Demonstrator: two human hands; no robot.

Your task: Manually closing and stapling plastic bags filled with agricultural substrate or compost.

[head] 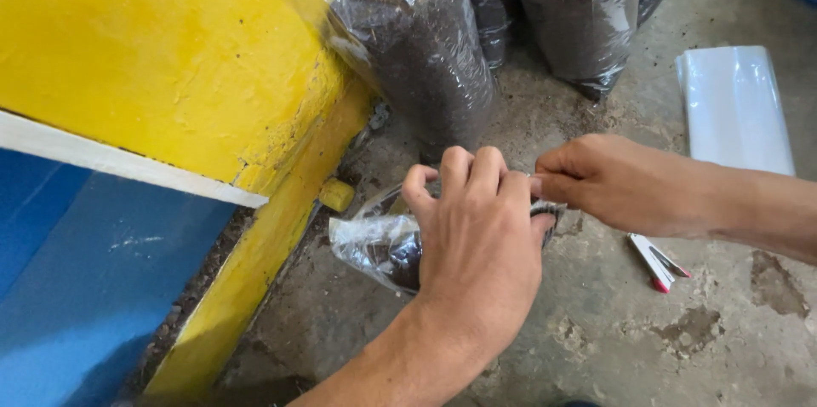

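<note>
The left hand (477, 241) curls over the top of a small clear bag (383, 241) of dark soil, fingers bent and gripping its gathered plastic. The right hand (617, 186) comes in from the right, thumb and fingers pinched shut on the same bag's edge, just beside the left fingertips. The bag sits on the concrete floor (596, 339), close to a yellow wall (170, 58). Behind it stand bigger soil bags (425, 49), upright and filled. A stapler (657, 260) with red tips lies on the floor beneath the right wrist, and a stack of plastic sheets (736, 109) lies farther back.
</note>
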